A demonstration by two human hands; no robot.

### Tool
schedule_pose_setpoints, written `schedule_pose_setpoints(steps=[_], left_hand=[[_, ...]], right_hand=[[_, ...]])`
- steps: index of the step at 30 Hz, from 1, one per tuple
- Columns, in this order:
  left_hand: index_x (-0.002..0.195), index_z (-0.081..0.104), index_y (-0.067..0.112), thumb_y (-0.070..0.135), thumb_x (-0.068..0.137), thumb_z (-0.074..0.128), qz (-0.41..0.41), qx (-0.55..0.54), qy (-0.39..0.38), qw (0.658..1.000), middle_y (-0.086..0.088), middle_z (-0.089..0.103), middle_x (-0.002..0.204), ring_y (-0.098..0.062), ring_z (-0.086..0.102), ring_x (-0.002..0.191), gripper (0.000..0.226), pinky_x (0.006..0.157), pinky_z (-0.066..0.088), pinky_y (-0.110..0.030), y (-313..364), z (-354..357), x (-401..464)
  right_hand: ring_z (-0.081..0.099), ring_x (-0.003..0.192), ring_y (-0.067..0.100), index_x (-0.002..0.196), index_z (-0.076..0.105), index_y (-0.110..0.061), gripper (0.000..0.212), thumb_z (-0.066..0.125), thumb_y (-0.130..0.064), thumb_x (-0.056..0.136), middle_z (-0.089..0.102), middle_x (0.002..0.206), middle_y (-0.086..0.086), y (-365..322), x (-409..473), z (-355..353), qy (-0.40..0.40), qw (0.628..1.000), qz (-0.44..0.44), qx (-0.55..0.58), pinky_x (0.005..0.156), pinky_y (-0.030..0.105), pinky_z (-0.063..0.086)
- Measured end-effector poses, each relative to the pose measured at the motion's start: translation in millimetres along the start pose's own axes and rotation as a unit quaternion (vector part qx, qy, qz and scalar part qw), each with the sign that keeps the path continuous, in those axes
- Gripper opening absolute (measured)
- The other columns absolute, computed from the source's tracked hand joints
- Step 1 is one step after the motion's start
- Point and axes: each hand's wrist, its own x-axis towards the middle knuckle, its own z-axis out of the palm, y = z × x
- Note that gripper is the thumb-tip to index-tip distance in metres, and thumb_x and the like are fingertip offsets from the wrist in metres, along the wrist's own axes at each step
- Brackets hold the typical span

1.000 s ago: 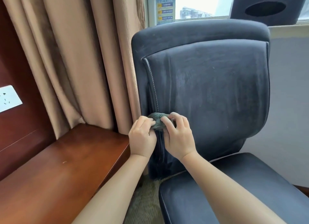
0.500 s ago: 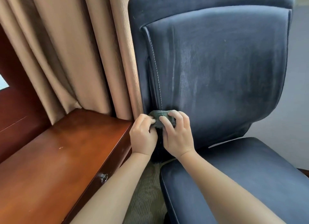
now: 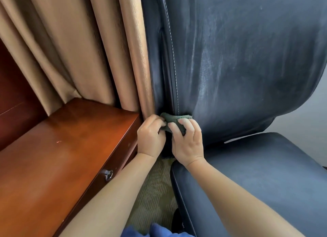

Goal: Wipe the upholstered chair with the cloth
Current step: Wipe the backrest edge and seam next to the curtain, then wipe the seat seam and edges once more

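Far left, wooden bench w/ a small metal drawer pull on its front edge; nothing on it matters to the job, but it sits close beside the chair, so an elbow swinging out on a wide stroke could knock it. Next, tan curtain hangs right against the chair's left edge; risk: the cloth or knuckles catch the curtain fold and drag it along, or push dirt onto it. Then left hand, fingers curled, pinching the left end of the dark green cloth. Cloth is bunched small, pressed to the lower left of the upholstered chair backrest, at the bottom of the white stitched seam, just above the gap to the seat. Right hand grips the cloth's right part, fingers curled over it. Prob. risks here: w/ the cloth wadded this tight, little of it meets the fabric, so strokes cover thin strips & leave misses; the nap already shows pale streaks, so uneven pressure would prob. add more. Cloth could also slip down into the backrest/seat gap if either grip loosens. Carpet below would dirty it if dropped. Seat at right looks not yet done, though can't say for sure.
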Motion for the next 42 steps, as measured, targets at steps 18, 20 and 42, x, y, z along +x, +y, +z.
schedule_pose_setpoints(steps=[18,20,42], left_hand=[[0.089,0.072,0.0,0.003,0.076,0.04,0.04,0.087,-0.306,0.947,-0.01,0.067,0.084,-0.023,0.057,0.08,0.034,0.06,0.057,-0.033,-40.2,13.8,-96.7],[0.099,0.07,-0.002,-0.006,0.079,0.046,-0.012,0.065,-0.325,0.943,-0.012,0.068,0.093,-0.03,0.062,0.086,0.032,0.076,0.056,-0.037,-29.8,5.0,-96.0],[0.097,0.075,0.007,-0.005,0.078,0.065,-0.211,-0.113,-0.387,0.891,-0.006,0.072,0.099,-0.019,0.067,0.095,0.024,0.09,0.051,-0.033,57.0,-35.6,-130.5]], right_hand=[[0.053,0.086,0.027,0.102,0.066,-0.004,0.034,0.072,0.007,0.071,0.064,0.099,0.012,24.7,-100.4,-10.0,-0.351,0.928,0.111,0.062,0.057,0.033,0.053],[0.06,0.078,0.03,0.104,0.066,-0.004,0.021,0.059,-0.005,0.084,0.066,0.094,0.01,28.7,-96.7,-23.4,-0.382,0.916,0.093,0.075,0.058,0.035,0.054],[0.05,0.058,0.026,0.06,0.055,-0.011,0.026,0.038,-0.023,0.077,0.054,0.064,0.003,3.7,-94.2,-141.8,-0.457,0.882,0.062,0.095,0.046,0.025,0.032]])
